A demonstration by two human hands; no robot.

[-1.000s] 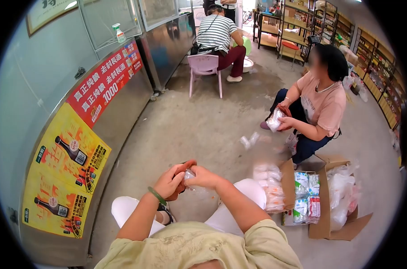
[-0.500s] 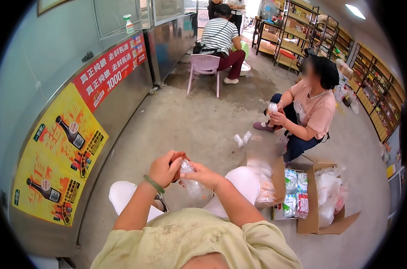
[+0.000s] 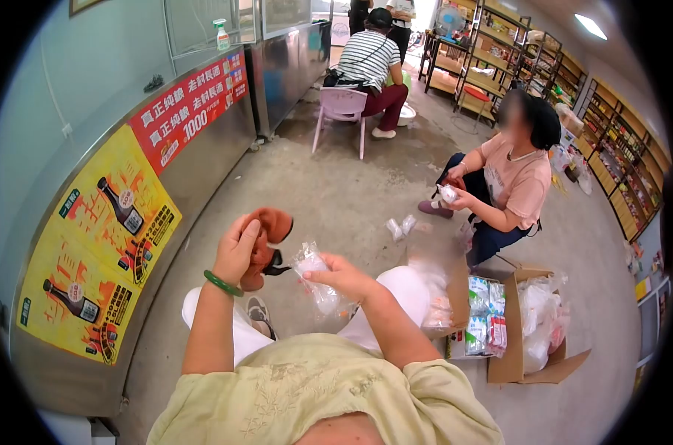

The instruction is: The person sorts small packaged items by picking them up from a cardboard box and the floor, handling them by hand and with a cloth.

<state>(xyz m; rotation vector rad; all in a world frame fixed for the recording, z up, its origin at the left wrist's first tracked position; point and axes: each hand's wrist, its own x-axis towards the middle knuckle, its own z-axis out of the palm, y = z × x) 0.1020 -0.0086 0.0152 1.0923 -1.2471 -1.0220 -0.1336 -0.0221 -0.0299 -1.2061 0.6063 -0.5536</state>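
My left hand [image 3: 236, 248] is closed round an orange-brown cloth item [image 3: 271, 225] with dark edging; a black strap-like end hangs off its lower side. I cannot tell exactly what kind of cloth thing it is. To its right, my right hand [image 3: 340, 276] pinches a crinkled clear plastic bag [image 3: 316, 278] with something whitish inside. The bag and the cloth are close together, over the gap between my knees. A green bangle circles my left wrist.
A co-worker [image 3: 511, 174] squats at the right, holding a small white-wrapped item. Two clear-wrapped pieces [image 3: 401, 227] lie on the floor. Near my right knee stand cartons [image 3: 511, 334] with packets and plastic bags. A steel counter [image 3: 210, 174] runs along the left; another person sits on a chair [image 3: 341, 111].
My hands were together round the plastic bag; they have moved apart. The orange-brown cloth now shows clearly in my left hand, and the bag stays in my right.
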